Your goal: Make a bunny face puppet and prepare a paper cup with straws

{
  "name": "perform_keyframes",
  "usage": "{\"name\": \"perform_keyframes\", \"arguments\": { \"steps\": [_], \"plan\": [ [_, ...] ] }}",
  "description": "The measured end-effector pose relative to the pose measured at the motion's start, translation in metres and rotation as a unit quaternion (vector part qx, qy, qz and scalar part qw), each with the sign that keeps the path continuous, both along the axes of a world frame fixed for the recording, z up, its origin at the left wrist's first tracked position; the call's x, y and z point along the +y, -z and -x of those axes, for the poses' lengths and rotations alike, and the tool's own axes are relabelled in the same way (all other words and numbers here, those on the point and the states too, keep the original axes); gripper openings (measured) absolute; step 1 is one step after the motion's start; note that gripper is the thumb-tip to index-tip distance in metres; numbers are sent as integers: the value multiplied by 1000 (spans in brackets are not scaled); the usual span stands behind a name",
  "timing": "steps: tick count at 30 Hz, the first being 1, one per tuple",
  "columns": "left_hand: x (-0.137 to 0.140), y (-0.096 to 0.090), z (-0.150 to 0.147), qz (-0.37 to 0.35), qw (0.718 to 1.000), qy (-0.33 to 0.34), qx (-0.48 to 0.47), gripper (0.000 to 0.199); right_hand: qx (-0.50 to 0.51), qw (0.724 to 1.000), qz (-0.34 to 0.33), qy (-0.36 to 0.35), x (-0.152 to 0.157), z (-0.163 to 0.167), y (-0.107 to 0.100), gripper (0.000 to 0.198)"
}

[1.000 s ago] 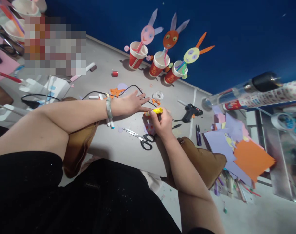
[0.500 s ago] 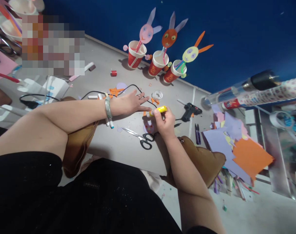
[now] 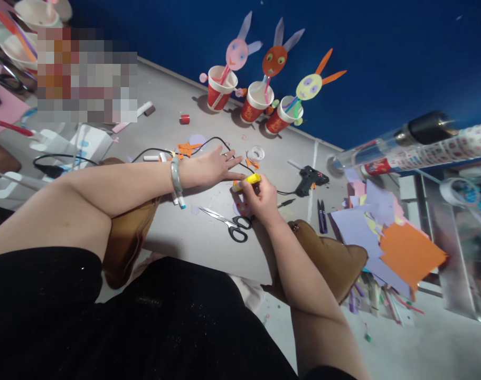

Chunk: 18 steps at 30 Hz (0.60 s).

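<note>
My right hand [image 3: 264, 199] grips a yellow glue stick [image 3: 251, 180], its pale end pointing left over a small orange paper piece [image 3: 236, 184]. Flat and low over the table, my left hand [image 3: 216, 166] has its fingers spread, one fingertip reaching close to that orange piece. Just below the glue stick lies a purple paper face [image 3: 241, 207], partly hidden by my right hand. Black-handled scissors [image 3: 230, 224] rest nearer to me, blades pointing left. White markers [image 3: 177, 198] lie under my left wrist.
Three paper rabbits in red cups [image 3: 254, 103] stand along the blue wall. A black glue gun [image 3: 309, 179], purple snips [image 3: 322, 216] and a tape roll [image 3: 256, 153] lie around my hands. Coloured paper [image 3: 412, 250] is piled at right. A black cable [image 3: 153, 150] crosses the table.
My right hand has moved a little left with the glue stick, bringing its end over the orange piece. My left hand keeps its place.
</note>
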<state>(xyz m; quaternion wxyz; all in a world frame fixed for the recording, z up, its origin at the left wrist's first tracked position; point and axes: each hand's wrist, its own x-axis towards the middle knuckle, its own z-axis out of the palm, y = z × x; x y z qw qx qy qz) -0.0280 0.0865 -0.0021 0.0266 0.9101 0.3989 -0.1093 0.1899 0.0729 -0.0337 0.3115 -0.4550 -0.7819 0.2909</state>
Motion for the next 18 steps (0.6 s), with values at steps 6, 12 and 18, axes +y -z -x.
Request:
{"name": "perform_keyframes", "arguments": {
  "steps": [6, 12, 18],
  "plan": [
    [0, 3, 0, -6, 1000, -3, -11, 74, 29, 999, 1, 18, 0, 3, -1, 34],
    [4, 13, 2, 9, 999, -16, -33, 72, -18, 999, -22, -24, 0, 3, 0, 39],
    [0, 7, 1, 1, 999, -12, -31, 69, 50, 998, 20, 38, 1, -1, -1, 36]
  ]
}}
